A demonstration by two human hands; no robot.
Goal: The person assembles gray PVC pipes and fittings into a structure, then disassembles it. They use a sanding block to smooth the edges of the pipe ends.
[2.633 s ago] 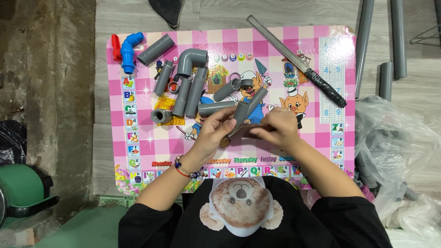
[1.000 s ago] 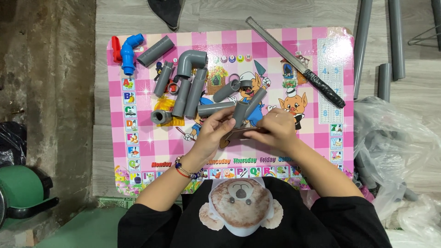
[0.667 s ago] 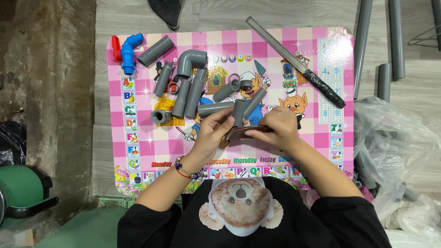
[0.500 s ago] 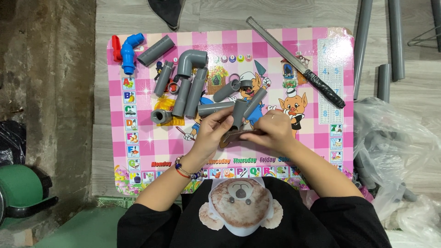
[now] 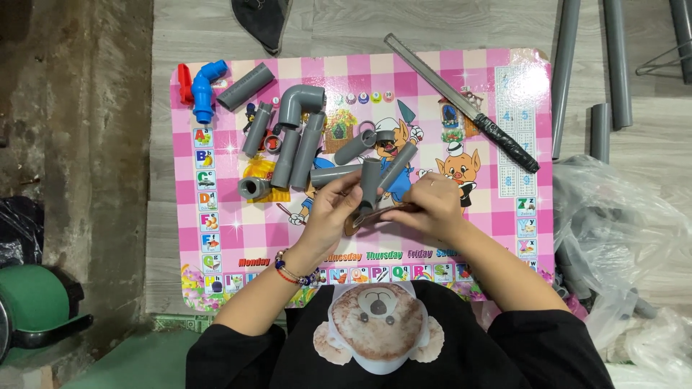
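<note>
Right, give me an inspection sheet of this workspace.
Surface: pink checked picture mat on a grey plank floor.
Job's things: short grey plastic pipe and a brown strip, held between both hands.
Clutter: grey pipe pieces and elbow, blue elbow fitting, long black-handled saw blade.
Hands: left hand and right hand both grip.
Cables: nothing seen.
Surroundings: long grey pipes, clear plastic bags, green container.

The left hand [image 5: 333,212] and right hand [image 5: 432,209] cover most of the brown strip [image 5: 378,215] between them; the grey pipe piece's [image 5: 370,181] lower end is hidden behind their fingers.
</note>
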